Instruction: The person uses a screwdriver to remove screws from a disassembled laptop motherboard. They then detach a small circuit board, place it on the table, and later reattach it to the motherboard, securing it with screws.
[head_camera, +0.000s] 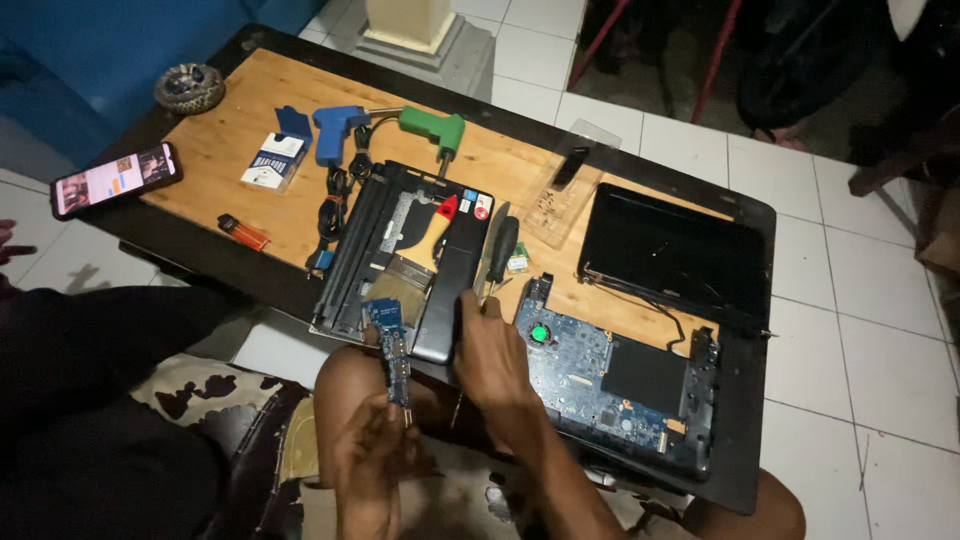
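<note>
Carefully, the left hand should pinch the narrow blue circuit board by its edges while the right hand, fingers curled around nothing visible, steadies the laptop base on the counter.

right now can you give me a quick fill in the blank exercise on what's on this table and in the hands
1. The left hand holds a small blue ____ board.
2. The right hand rests at the edge of the black ____ base.
3. A paintbrush with a red-tipped handle lies ____ that base.
4. The phone has its screen ____.

Missing words: circuit; laptop; on; lit
</note>
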